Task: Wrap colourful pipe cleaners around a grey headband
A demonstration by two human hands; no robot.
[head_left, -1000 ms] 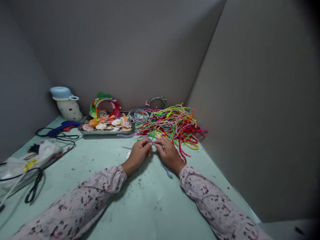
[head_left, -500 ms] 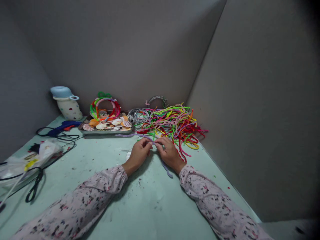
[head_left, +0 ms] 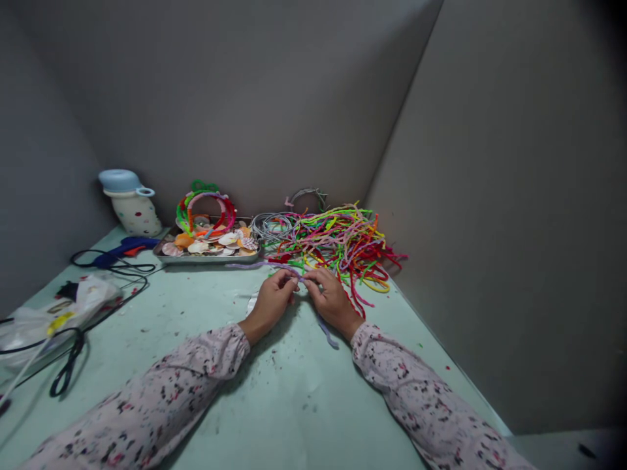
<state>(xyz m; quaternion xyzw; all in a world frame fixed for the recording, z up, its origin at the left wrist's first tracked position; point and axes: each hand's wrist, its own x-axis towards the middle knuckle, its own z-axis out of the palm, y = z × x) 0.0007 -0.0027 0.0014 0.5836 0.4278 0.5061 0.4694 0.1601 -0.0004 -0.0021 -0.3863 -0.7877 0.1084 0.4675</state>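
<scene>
My left hand (head_left: 272, 301) and my right hand (head_left: 332, 299) meet fingertip to fingertip over the pale green table (head_left: 274, 398). Both pinch a lilac pipe cleaner (head_left: 325, 331); one end trails toward me under the right hand, the other runs left toward the tray. Just behind the hands lies a heap of coloured pipe cleaners (head_left: 343, 245). A small pale object (head_left: 251, 303) sits partly hidden under the left hand.
A metal tray (head_left: 208, 257) of shells carries wrapped hoops (head_left: 206, 210). Bare wire rings (head_left: 272, 225) lie beside it. A blue glue gun (head_left: 122, 249), black cables, scissors (head_left: 66, 369), a plastic bag (head_left: 53, 314) and a dotted jug (head_left: 131, 203) fill the left. Grey walls close in behind and right.
Hardly anything has changed. The fingertips shift slightly on the lilac pipe cleaner; hands and arms stay in the same place.
</scene>
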